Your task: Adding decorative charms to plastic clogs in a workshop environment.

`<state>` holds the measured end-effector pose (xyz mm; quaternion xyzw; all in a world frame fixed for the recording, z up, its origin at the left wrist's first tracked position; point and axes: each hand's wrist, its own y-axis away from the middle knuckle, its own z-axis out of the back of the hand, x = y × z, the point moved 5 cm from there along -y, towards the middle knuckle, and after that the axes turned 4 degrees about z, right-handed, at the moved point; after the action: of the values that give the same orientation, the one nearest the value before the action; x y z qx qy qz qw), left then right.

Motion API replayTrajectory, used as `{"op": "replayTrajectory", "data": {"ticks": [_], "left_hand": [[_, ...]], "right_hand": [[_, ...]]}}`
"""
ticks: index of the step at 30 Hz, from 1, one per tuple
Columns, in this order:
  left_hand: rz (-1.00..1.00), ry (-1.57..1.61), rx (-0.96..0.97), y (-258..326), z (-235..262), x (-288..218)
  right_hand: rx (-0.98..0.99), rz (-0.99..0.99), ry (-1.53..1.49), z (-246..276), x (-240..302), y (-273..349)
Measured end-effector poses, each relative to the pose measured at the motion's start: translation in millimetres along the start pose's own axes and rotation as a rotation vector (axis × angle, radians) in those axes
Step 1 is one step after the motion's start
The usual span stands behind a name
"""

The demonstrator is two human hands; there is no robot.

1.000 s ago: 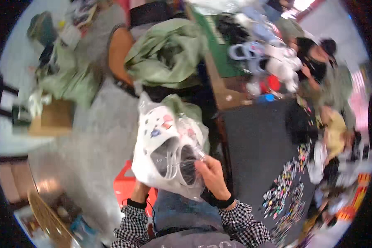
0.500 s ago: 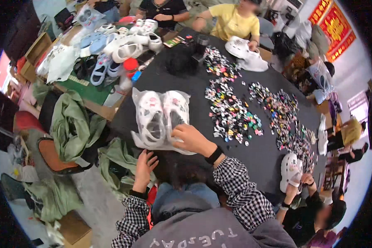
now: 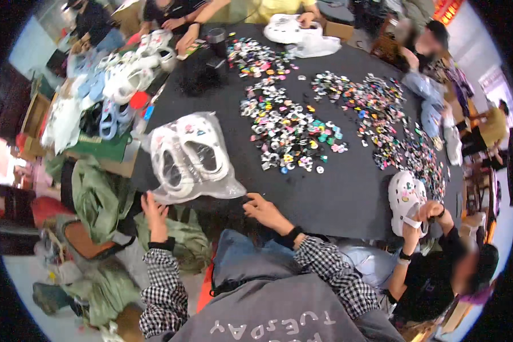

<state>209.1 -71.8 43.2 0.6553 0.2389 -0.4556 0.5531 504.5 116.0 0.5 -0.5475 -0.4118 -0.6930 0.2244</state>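
A pair of white clogs [image 3: 177, 181] lies inside a clear plastic bag [image 3: 202, 191] on the black table, toes pointing away from me. Small decorations show on their toes through the film. At the bag's near left corner is my left hand [image 3: 156, 218], fingers up and spread, close to the plastic. My right hand [image 3: 266, 212] is by the near right corner, fingers apart, their tips close to the bag's edge. Whether either hand touches the film is hard to tell.
Piles of small colourful shoe charms [image 3: 288, 131] cover the middle and right of the black table [image 3: 319, 199]. A heap of clogs [image 3: 125, 85] is at the far left. To my right, a co-worker's hands [image 3: 424, 219] handle a white clog [image 3: 406, 196]. A dark cup [image 3: 216, 43] stands far off.
My right hand has left the top of the bagged clogs and drawn back to the bag's near right corner. The bag now lies turned and flatter. My view has shifted too.
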Motion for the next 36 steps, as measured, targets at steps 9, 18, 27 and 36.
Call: {"op": "replayTrajectory", "data": {"ticks": [9,18,27,36], "left_hand": [[-0.009,-0.194,0.453,-31.0,-22.0,-10.9],[-0.519,-0.56,0.743,-1.5,-39.8,-1.3],[0.054,-0.702,1.129,-12.1,-54.8,29.0],[0.309,-0.373,1.165,52.2,-41.5,-13.9]], "right_hand": [[-0.018,0.02,-0.408,-43.7,64.5,-51.2],[-0.539,0.268,0.089,-13.2,74.3,-152.3],[-0.562,0.124,-0.093,23.3,80.6,-162.9],[-0.714,0.232,-0.383,28.3,66.4,-137.5]]}}
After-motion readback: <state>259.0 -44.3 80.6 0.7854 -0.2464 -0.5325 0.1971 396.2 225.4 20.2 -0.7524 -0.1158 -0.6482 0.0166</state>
